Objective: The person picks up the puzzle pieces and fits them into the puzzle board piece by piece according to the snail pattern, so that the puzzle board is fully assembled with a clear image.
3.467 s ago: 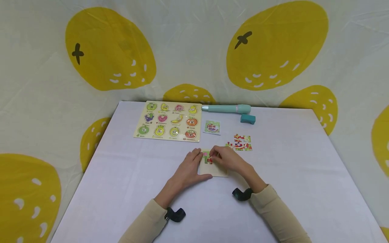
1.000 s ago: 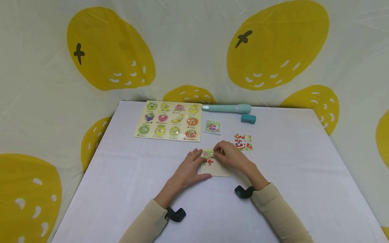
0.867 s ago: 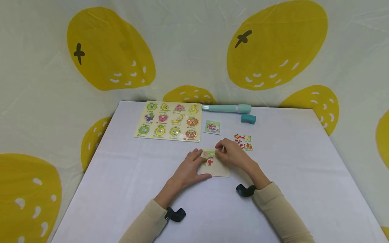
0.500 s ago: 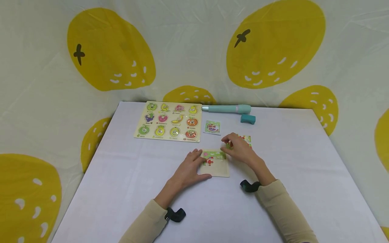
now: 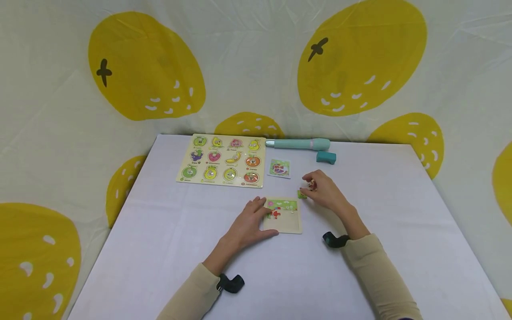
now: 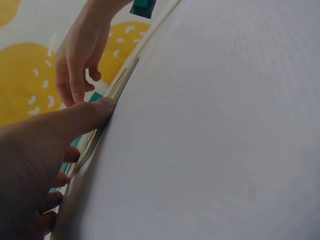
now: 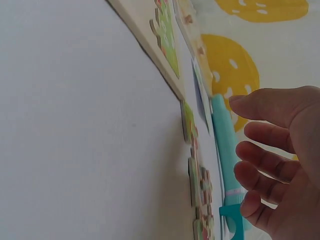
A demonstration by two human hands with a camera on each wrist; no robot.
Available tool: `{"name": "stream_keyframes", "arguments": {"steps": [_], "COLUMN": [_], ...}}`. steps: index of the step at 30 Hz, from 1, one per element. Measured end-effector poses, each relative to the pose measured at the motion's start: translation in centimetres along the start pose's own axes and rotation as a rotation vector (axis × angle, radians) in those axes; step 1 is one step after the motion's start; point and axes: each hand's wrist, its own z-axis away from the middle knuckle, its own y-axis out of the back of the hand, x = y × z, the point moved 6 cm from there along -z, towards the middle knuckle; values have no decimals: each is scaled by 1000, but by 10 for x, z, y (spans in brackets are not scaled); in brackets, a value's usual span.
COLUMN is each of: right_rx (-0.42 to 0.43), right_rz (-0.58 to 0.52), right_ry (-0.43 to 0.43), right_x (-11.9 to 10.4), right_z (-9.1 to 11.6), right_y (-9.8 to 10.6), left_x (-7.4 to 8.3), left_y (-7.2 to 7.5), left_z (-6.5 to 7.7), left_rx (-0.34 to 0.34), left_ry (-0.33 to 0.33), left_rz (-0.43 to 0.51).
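A small wooden jigsaw tray (image 5: 286,226) lies on the table, with green and red pieces set along its top and left side. My left hand (image 5: 246,224) rests at its left side, thumb along the near edge and fingers spread at the far left; in the left wrist view the thumb (image 6: 90,117) touches the rim. My right hand (image 5: 326,191) is over the loose jigsaw pieces (image 7: 194,180) to the tray's right, mostly covering them in the head view. Its thumb and fingers are apart with nothing between them. A green piece (image 5: 302,194) shows by the thumb.
A fruit knob puzzle board (image 5: 220,175) lies at the back left. Beside it are a small picture card (image 5: 280,168), a mint-green thick pen (image 5: 298,143) and a teal arch-shaped block (image 5: 326,157). A lemon-print cloth (image 5: 248,66) hangs behind the table.
My right hand has left the tray's upper right and moved right over the loose pieces. The tray's green top row now extends to the right corner. My left hand has stayed put.
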Motion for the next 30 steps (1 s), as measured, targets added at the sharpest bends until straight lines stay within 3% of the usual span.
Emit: {"name": "stream_keyframes", "arguments": {"steps": [20,30], "right_rx": [-39,-74], "right_rz": [-6,39], "right_ry": [-130,-145], "right_x": [38,46], "right_z": [-10,-15], "right_y": [6,5], "left_x": [1,3], "left_y": [1,2], "left_z": [1,2], "left_rx": [-16,-2], "left_ry": [19,12], "left_rz": [4,8]}}
